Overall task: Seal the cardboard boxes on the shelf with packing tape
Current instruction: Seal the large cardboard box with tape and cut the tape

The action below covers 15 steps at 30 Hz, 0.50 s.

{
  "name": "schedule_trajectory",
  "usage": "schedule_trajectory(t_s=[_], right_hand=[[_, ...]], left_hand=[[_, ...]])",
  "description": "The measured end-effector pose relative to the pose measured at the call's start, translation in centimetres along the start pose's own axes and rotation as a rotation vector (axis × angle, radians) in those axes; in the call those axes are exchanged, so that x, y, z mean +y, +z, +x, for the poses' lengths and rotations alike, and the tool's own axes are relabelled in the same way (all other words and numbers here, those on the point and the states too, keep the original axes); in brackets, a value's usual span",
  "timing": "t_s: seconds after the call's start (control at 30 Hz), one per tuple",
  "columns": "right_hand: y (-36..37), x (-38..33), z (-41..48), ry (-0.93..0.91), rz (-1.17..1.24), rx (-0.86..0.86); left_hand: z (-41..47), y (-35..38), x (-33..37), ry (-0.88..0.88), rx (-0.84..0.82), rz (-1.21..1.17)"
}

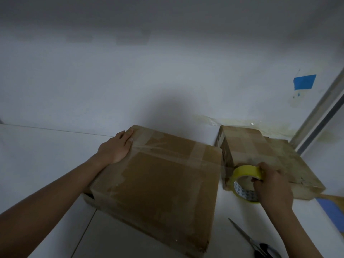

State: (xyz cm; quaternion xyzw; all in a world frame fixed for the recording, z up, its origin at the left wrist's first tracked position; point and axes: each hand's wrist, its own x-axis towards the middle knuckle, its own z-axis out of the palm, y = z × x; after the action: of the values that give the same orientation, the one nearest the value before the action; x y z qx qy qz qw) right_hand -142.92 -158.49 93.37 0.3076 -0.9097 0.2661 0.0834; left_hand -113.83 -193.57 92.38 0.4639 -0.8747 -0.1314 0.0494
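Cardboard box (158, 183) looks stiff, probably light; my left hand (115, 146) presses flat on its far corner, my right hand (271, 185) grips the tape roll (243, 170) by its rim.

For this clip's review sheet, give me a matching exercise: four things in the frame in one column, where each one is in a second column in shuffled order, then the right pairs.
Things
1. tape roll
2. scissors
3. large box
4. blue tape patch

Places
A. stuck on the wall
B. under the flat left hand
C. gripped by the right hand
D. lying on the white surface, lower right

Pairs: 1-C, 2-D, 3-B, 4-A
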Motion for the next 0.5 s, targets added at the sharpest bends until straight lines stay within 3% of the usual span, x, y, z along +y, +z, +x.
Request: schedule_trajectory(t_s=[0.5], right_hand=[[1.2,0.3,-3.9,0.104,0.052,-0.129]], left_hand=[[-0.3,-0.5,0.2,0.055,-0.047,-0.025]])
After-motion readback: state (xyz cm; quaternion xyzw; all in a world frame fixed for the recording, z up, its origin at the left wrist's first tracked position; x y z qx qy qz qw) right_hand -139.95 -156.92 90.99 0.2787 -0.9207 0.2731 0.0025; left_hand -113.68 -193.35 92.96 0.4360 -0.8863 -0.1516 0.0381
